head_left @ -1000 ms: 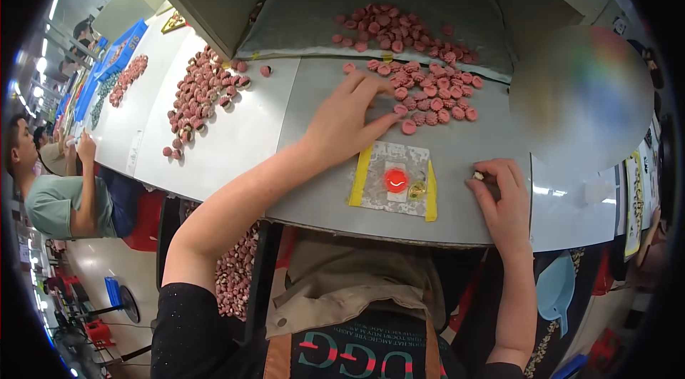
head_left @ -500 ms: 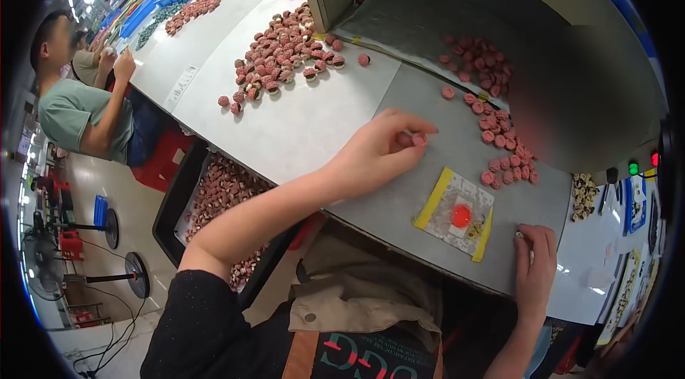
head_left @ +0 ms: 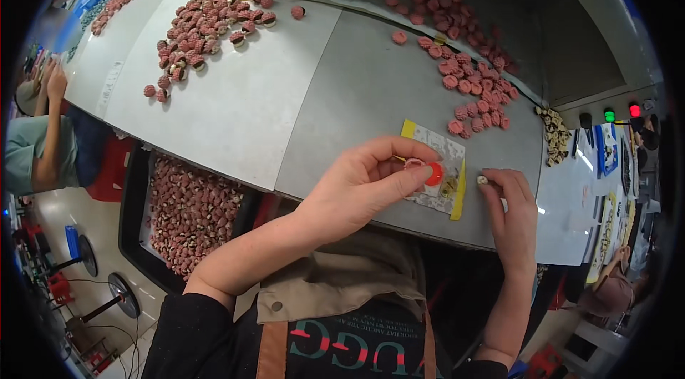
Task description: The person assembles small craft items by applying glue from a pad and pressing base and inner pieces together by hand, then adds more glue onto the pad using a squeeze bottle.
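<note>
My left hand [head_left: 360, 183] pinches a small pink ridged cap [head_left: 412, 163] between thumb and fingers. It is over a pad with yellow taped edges [head_left: 430, 138], right beside the bright red disc [head_left: 434, 174] there. Part of the disc is hidden by my thumb. Beside the pad's right edge, my right hand [head_left: 512, 208] holds a small cream piece [head_left: 482, 180] at its fingertips, close above the grey table. Loose pink caps [head_left: 474, 83] lie in a spread pile beyond the pad.
Two-toned pink and cream pieces [head_left: 196, 29] are heaped on the white table section at left. A black bin [head_left: 132, 218] full of similar pieces stands below the table edge. Cream-and-dark pieces [head_left: 553, 136] lie at right, by a grey hood [head_left: 592, 86]. Another person [head_left: 43, 150] sits at far left.
My left hand has brought the pink cap from over the open table to the red disc on the pad. My right hand still holds its cream piece. The head view has shifted.
</note>
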